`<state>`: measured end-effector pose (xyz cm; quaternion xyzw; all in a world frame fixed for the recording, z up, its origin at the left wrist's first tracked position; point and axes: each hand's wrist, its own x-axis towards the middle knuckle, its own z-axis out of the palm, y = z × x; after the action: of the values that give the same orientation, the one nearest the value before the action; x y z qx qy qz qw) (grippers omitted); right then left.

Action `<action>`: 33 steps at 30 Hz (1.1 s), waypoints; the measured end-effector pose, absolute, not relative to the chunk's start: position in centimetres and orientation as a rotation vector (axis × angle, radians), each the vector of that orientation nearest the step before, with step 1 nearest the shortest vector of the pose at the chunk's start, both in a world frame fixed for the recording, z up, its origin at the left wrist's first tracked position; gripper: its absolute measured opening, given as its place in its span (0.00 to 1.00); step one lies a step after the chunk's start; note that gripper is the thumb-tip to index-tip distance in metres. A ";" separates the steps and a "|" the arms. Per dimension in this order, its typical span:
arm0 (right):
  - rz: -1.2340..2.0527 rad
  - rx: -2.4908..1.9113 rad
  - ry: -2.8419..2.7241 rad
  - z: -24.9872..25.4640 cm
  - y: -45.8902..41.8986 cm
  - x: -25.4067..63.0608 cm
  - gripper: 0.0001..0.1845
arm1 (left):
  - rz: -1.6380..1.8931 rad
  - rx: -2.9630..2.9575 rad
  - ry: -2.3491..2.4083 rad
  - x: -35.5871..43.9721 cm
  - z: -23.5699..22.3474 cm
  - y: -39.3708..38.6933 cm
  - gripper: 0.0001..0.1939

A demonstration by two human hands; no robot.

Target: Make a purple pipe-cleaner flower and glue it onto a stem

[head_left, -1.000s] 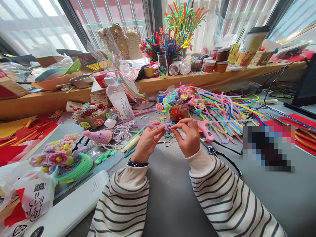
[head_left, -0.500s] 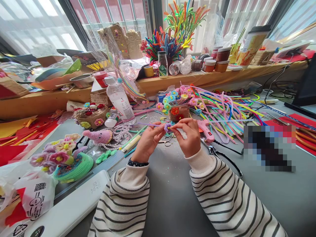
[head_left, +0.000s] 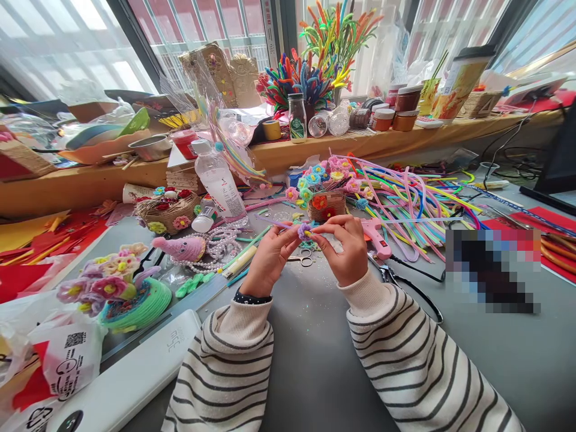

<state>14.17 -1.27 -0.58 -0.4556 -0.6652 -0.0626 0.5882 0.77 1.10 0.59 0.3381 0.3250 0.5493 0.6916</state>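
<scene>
Pinching a small purple flower point(head_left: 303, 232) between thumb and fingers, the left hand point(head_left: 269, 255) grips it from the left; a thin purple stem point(head_left: 270, 222) runs leftward from there. The right hand point(head_left: 345, 249) has its thumb and fingertips pressed together at the flower's right side, by a yellow bit. The flower is near the scene's middle, on the near side of a woven basket point(head_left: 341, 203). Scissors point(head_left: 306, 260) lie between the hands, and a pink glue gun point(head_left: 378, 242) lies just right of the right hand.
</scene>
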 end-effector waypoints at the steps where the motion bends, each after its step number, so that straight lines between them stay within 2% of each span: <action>1: -0.146 -1.061 -1.552 -0.6 -1.3 14.2 0.04 | 1.227 0.758 0.730 0.8 0.6 1.1 0.09; 33: -0.124 -1.094 -1.539 -0.6 -1.3 14.0 0.04 | 1.182 0.734 0.726 0.9 0.6 1.0 0.08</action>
<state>14.01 -1.32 -0.59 -0.4692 -0.6595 -0.0530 0.5849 0.88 0.99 0.57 0.3305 0.3269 0.5322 0.7076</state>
